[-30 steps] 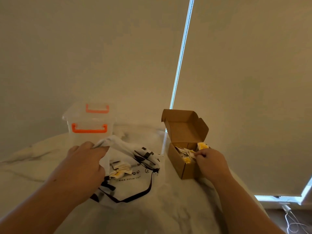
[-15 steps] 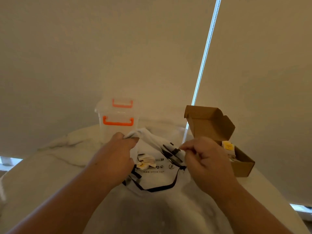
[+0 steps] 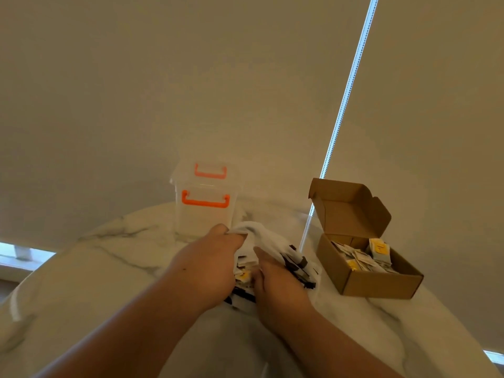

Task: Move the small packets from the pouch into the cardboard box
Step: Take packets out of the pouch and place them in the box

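A white fabric pouch (image 3: 272, 238) with black straps lies on the marble table between my hands. My left hand (image 3: 207, 266) grips its upper rim and holds the mouth up. My right hand (image 3: 275, 285) is down in the opening beside several small white and yellow packets (image 3: 242, 275). Its thumb points up and its fingertips are hidden by the fabric. To the right stands the open cardboard box (image 3: 381, 285), lid flipped back, with several packets (image 3: 362, 259) inside.
A clear plastic container (image 3: 204, 214) with orange handles stands just behind the pouch. A beaded blind cord (image 3: 341, 115) hangs down between pouch and box. The round marble table (image 3: 109, 268) curves away at left and right. The blind fills the background.
My right hand left the cardboard box, crossed to the pouch and has now gone down into its opening. My left hand has kept hold of the pouch rim throughout.
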Demonstrator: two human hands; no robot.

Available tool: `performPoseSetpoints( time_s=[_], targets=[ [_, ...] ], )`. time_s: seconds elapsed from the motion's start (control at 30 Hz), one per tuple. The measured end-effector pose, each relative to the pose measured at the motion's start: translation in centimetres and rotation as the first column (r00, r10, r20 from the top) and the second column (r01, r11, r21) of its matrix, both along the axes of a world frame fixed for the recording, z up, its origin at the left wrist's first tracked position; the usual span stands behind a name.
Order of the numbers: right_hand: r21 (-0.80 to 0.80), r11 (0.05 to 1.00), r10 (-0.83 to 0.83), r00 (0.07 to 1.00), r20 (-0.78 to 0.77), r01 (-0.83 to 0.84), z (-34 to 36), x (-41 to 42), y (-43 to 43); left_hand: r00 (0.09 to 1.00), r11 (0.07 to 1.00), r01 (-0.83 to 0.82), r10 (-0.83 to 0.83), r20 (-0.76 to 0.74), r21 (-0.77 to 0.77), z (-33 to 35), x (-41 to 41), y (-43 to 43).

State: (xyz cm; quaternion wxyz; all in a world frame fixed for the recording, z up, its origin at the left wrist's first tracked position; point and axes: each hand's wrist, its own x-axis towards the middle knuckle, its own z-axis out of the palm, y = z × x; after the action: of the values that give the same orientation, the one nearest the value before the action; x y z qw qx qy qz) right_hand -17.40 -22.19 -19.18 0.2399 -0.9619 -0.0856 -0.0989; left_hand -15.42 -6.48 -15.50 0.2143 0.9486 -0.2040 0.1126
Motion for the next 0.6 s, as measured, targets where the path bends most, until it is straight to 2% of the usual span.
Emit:
performPoseSetpoints(
  time_s=[0.13,0.33,0.6],
  targets=[
    [-0.168,0.983,-0.084,0.992,-0.097,0.067,0.7,1.6,0.4,1.000,1.000,0.002,-0.002,-0.028,0.003,0.1,-0.1,-0.1],
    [-0.025,0.996,-0.093,0.987,-0.132,0.091,-0.4,3.1,0.6,0.999,0.999,-0.039,0.039,-0.028,0.012,-0.1,0.1,0.3],
    [0.011,0.987,-0.158,0.977,-0.142,0.161,-0.4,3.3,0.5,0.999,0.999,-0.038,0.038,0.004,0.023,-0.3,0.6,0.1]
  ],
)
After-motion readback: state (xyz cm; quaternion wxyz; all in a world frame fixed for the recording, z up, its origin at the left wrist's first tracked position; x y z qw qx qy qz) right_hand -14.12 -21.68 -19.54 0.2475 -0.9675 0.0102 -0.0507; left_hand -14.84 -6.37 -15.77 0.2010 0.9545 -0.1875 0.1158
